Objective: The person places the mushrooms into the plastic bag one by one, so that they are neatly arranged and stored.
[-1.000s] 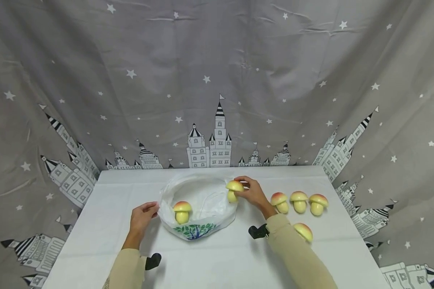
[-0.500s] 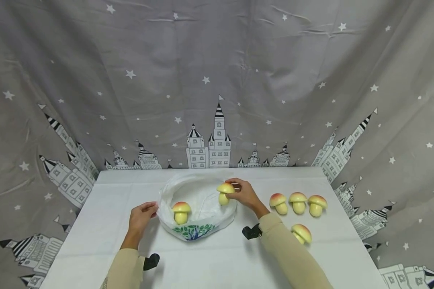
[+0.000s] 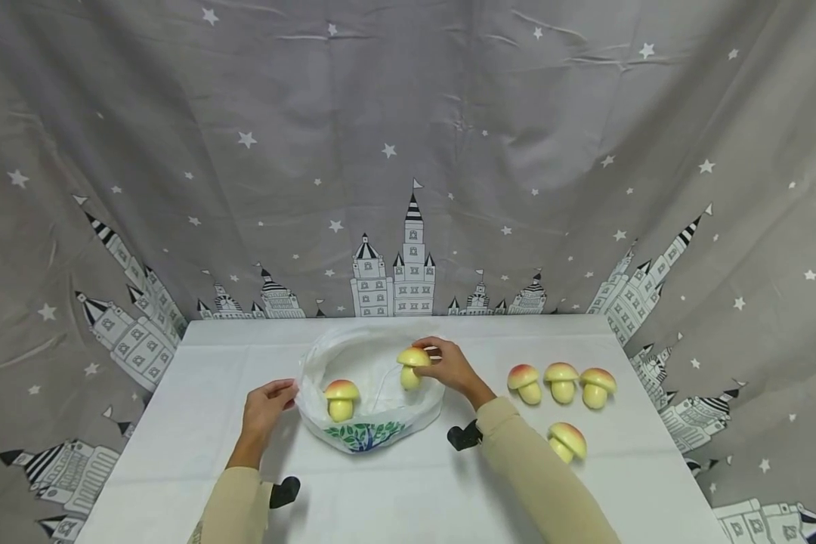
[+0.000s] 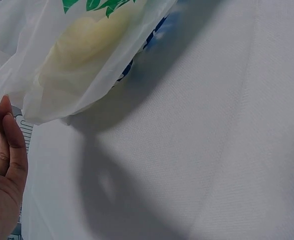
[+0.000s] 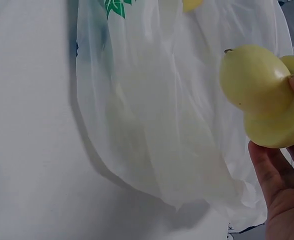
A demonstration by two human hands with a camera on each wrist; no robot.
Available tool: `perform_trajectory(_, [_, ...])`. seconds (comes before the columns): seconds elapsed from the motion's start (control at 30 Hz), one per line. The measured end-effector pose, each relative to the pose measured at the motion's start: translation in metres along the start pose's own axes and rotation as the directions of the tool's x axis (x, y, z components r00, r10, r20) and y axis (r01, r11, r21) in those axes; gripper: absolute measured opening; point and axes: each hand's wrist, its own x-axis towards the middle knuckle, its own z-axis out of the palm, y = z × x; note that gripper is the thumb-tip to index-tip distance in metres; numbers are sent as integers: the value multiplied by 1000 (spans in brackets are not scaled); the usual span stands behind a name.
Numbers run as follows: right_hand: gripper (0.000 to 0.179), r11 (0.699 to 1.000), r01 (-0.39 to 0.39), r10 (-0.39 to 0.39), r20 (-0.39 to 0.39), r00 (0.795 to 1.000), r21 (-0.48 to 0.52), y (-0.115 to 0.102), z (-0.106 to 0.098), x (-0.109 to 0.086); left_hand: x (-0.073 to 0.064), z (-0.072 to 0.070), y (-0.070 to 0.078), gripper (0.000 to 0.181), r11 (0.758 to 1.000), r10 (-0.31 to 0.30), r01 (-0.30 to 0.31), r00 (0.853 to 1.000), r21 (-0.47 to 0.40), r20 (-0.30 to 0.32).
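A white plastic bag [image 3: 394,412] with a printed green and blue tree stands with its mouth open on the table. My left hand [image 3: 264,412] pinches the bag's left rim between thumb and fingers; the left wrist view shows the same pinch on the bag [image 4: 36,95]. Over the right part of the bag's mouth, my right hand [image 3: 452,368] grips a toy mushroom [image 3: 411,366] with a yellow stem and a yellow-red cap. Up close, that mushroom [image 5: 257,80] is held between thumb and fingertips. Another mushroom [image 3: 341,400] is inside the bag at the left.
To the right, three mushrooms lie in a row, the middle mushroom [image 3: 561,380] among them. A further mushroom [image 3: 567,440] lies nearer, beside the right sleeve [image 3: 544,476]. Behind the white table [image 3: 394,499] hangs a grey curtain [image 3: 408,151] with castles and stars.
My right hand has moved left with the mushroom, from the bag's right rim to over its mouth. The left hand stays at the bag's left rim.
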Motion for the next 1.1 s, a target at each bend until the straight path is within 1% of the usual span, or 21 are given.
perform_trajectory(0.13, [44, 1000, 19, -19, 18, 1000, -7, -2, 4, 3, 0, 0, -1, 30, 1000, -16, 16, 1000, 18, 0])
perform_trajectory(0.17, [44, 1000, 24, -24, 23, 999, -9, -2, 5, 4, 5, 3, -6, 33, 998, -34, 35, 999, 57, -29])
perform_trajectory(0.23, [44, 1000, 21, -20, 28, 999, -13, -3, 7, 6, 5, 3, -7, 35, 998, -27, 28, 999, 64, -27])
perform_trajectory(0.4, [42, 998, 21, -18, 57, 998, -63, -4, 13, 11, 4, 3, -8, 37, 998, -7, 9, 1000, 62, -28])
perform_trajectory(0.57, [41, 995, 31, -21, 99, 995, -99, -4, 21, 15, 5, 3, -8, 36, 997, -8, 10, 1000, 72, -27])
perform_trajectory(0.67, [41, 994, 46, -34, 127, 991, -95, -4, 26, 17, 4, 2, -7, 33, 998, -12, 14, 1000, 69, -27])
perform_trajectory(0.83, [40, 994, 54, -38, 173, 984, -92, -9, 33, 20, 3, 2, -5, 35, 998, -16, 18, 1000, 68, -24])
perform_trajectory(0.97, [39, 994, 46, -26, 191, 981, -100, -11, 38, 22, 3, 2, -5, 34, 998, -21, 23, 999, 63, -25])
perform_trajectory(1.1, [39, 995, 17, 3, 212, 977, -96, -11, 43, 23, 3, 2, -6, 33, 998, -27, 29, 999, 64, -26])
